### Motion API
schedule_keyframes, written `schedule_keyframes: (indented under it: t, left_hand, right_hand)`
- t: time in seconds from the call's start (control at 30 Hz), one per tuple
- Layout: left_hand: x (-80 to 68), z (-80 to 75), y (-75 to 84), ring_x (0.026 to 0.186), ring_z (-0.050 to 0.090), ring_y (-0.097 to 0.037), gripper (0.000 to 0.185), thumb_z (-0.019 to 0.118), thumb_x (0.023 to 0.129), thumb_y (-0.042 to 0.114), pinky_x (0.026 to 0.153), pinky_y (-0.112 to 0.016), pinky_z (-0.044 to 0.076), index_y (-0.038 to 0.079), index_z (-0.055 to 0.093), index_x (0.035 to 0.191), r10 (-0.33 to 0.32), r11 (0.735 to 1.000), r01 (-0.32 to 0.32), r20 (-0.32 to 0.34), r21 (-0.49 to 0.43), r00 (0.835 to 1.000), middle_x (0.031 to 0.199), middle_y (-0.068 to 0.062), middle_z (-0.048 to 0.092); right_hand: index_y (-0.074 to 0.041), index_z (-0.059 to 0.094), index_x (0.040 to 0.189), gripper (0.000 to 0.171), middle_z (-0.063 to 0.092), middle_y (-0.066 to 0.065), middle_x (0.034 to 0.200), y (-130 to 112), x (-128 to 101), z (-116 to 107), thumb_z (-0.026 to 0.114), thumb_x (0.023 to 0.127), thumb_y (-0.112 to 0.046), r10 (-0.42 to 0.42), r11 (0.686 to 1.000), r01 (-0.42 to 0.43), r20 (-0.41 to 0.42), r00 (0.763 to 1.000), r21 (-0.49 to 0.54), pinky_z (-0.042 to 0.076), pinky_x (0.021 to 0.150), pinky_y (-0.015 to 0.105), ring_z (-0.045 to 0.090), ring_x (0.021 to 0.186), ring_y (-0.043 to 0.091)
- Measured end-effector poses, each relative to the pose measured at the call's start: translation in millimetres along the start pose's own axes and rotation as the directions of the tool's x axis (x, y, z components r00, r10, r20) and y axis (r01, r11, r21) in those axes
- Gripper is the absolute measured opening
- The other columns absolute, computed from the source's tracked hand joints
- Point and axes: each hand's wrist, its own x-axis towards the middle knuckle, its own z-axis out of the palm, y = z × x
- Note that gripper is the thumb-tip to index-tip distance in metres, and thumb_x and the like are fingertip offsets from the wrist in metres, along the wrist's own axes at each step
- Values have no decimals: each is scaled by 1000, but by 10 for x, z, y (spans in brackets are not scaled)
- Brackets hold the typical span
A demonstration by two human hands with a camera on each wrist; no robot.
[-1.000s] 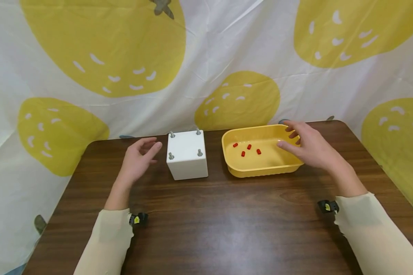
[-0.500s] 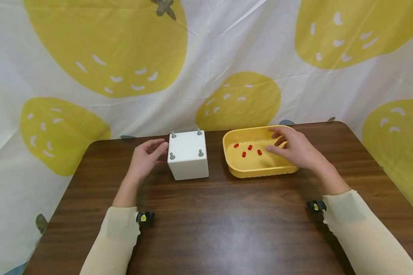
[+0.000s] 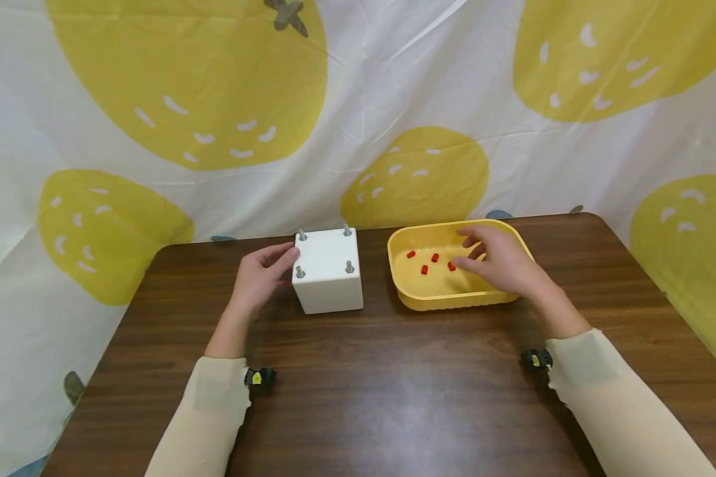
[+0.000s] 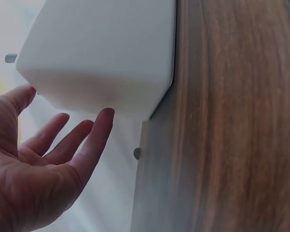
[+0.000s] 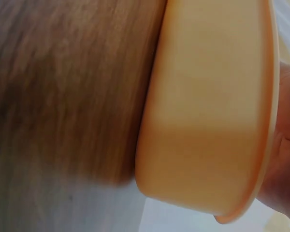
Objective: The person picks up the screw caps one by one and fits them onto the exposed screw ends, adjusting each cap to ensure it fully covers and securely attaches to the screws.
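Observation:
A white block (image 3: 331, 296) stands near the table's back edge, a metal bolt (image 3: 349, 267) rising at each top corner. My left hand (image 3: 261, 277) is at its left side, thumb tip right at the top edge. The left wrist view shows that hand's fingers (image 4: 102, 130) loosely spread beside the block. To the right, several small red pieces (image 3: 435, 258) lie in a yellow tray (image 3: 447, 303). Over the tray's right half, my right hand (image 3: 504, 262) has relaxed fingers and a thumb close to the rightmost red piece. In the right wrist view the tray wall hides its fingers.
The dark wood table (image 3: 394, 384) extends in front of the block and tray. Behind it hangs a white cloth (image 3: 382, 86) with yellow fruit prints. A gap of bare wood separates the block from the tray.
My left hand has moved right, up to the block's left edge. My right hand has moved left, further over the tray toward the red pieces. Block and tray stay put.

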Motion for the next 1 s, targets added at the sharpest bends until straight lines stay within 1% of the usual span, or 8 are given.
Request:
schedule_keyframes:
  t: [0.17, 0.3, 0.53, 0.7, 0.8, 1.0]
  left_hand:
    - [3, 16, -3, 124, 64, -31, 59, 71, 103, 45, 98, -55, 59, 4, 65, 144, -14, 1000, 14, -6, 3, 1000, 143, -17, 65]
    - [0, 32, 5, 121, 65, -30, 58, 72, 103, 43, 98, -57, 58, 3, 65, 144, -17, 1000, 17, -9, -20, 1000, 141, -17, 66]
    - [-1, 51, 17, 117, 65, -29, 57, 72, 103, 43, 98, -58, 58, 4, 66, 143, -22, 1000, 21, -19, -20, 1000, 140, -16, 66]
    - [-10, 62, 25, 116, 65, -29, 56, 73, 102, 43, 97, -57, 58, 5, 67, 143, -31, 999, 30, -27, -29, 999, 140, -15, 67]
    - [-13, 69, 25, 116, 65, -28, 56, 74, 101, 43, 96, -56, 59, 5, 68, 142, -34, 999, 33, -29, -39, 999, 140, -15, 67]
    - [-21, 94, 29, 113, 65, -26, 56, 75, 100, 43, 95, -56, 60, 4, 69, 140, -49, 997, 47, -34, -54, 998, 139, -15, 67]
  right_hand:
    - [7, 58, 143, 59, 68, 26, 121, -24, 35, 35, 82, 95, -18, 42, 999, -42, 35, 999, 5, 57, 91, 55, 70, 102, 38]
    - [7, 58, 142, 59, 68, 26, 122, -30, 59, 59, 83, 95, -19, 66, 998, -66, 57, 996, 13, 56, 93, 55, 69, 105, 39]
    - [8, 56, 144, 59, 66, 28, 124, -16, 101, 105, 79, 98, -21, 95, 994, -99, 93, 991, 40, 57, 93, 55, 69, 107, 41]
    - [7, 58, 142, 55, 67, 27, 125, -3, 132, 106, 78, 99, -20, 106, 993, -111, 113, 988, 39, 56, 94, 55, 68, 108, 41]
    - [7, 60, 140, 52, 68, 25, 122, 14, 153, 109, 78, 99, -19, 111, 993, -116, 122, 986, 37, 55, 93, 54, 68, 108, 40]
    - [8, 65, 133, 45, 71, 21, 112, 58, 179, 111, 79, 98, -17, 129, 991, -133, 145, 981, 16, 54, 90, 51, 67, 104, 37]
